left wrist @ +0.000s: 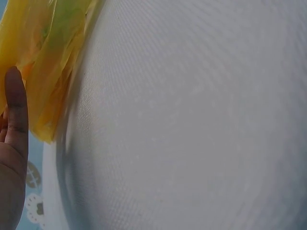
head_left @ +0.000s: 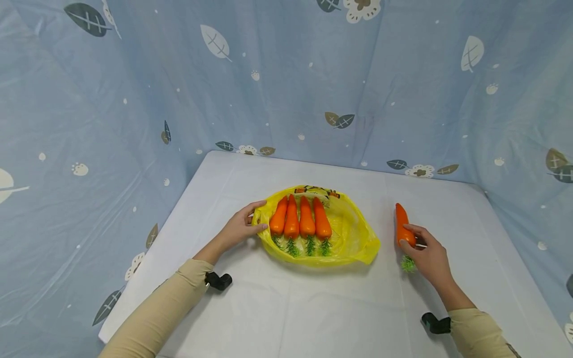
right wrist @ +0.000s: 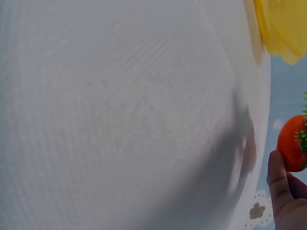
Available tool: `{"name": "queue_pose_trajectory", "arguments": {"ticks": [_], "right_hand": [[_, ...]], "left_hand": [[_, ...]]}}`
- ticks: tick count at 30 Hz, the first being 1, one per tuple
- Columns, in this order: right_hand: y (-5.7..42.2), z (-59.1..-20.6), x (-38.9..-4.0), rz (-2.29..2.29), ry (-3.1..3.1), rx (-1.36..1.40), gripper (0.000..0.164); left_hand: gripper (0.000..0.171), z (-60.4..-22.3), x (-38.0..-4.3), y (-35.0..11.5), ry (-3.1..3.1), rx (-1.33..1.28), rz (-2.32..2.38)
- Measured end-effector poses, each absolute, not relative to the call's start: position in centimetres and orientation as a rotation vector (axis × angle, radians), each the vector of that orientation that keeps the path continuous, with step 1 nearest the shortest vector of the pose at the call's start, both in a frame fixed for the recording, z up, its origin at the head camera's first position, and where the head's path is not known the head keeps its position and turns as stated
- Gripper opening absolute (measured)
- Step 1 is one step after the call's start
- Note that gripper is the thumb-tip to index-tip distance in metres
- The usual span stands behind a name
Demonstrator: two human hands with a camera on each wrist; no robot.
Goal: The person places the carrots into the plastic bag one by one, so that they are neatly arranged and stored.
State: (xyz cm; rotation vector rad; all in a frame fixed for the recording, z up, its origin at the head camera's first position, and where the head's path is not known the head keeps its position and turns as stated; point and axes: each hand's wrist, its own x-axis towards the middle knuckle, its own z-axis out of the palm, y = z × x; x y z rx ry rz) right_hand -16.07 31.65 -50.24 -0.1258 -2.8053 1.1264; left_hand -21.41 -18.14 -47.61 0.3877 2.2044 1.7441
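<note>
A yellow plastic bag [head_left: 353,238] lies spread with its mouth wide on the table. Several orange carrots [head_left: 292,219] with green frilly tops lie side by side within it, tips pointing away. At the bag's left rim, my left hand [head_left: 241,226] holds the edge, thumb on the near side and fingers on the far side. In the left wrist view the thumb [left wrist: 17,110] lies along the yellow plastic. To the right of the bag, my right hand [head_left: 427,251] grips another carrot [head_left: 401,219] by its thick end, its leafy top hanging toward me.
A white cloth covers the table [head_left: 340,308]. Behind it and along the sides hangs a blue curtain [head_left: 286,89] with leaf and flower prints. Black wrist cameras [head_left: 218,281] sit at both sleeve cuffs.
</note>
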Motion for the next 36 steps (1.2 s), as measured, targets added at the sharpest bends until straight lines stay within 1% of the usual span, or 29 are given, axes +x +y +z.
{"name": "queue_pose_trajectory", "arguments": {"ticks": [6, 19, 36], "right_hand": [[31.2, -49.9, -16.0, 1.127, -2.766, -0.092, 0.047], [30.1, -49.3, -15.8, 1.131, -2.746, -0.048, 0.047], [28.8, -48.4, -15.2, 1.169, -2.723, 0.019, 0.043]], "left_hand": [[0.072, -47.6, -21.4, -18.1, 2.206, 0.392, 1.744], [0.071, -47.5, -21.5, -18.1, 2.220, 0.385, 1.730], [0.072, -47.7, -21.6, -18.1, 2.164, 0.405, 1.775]]}}
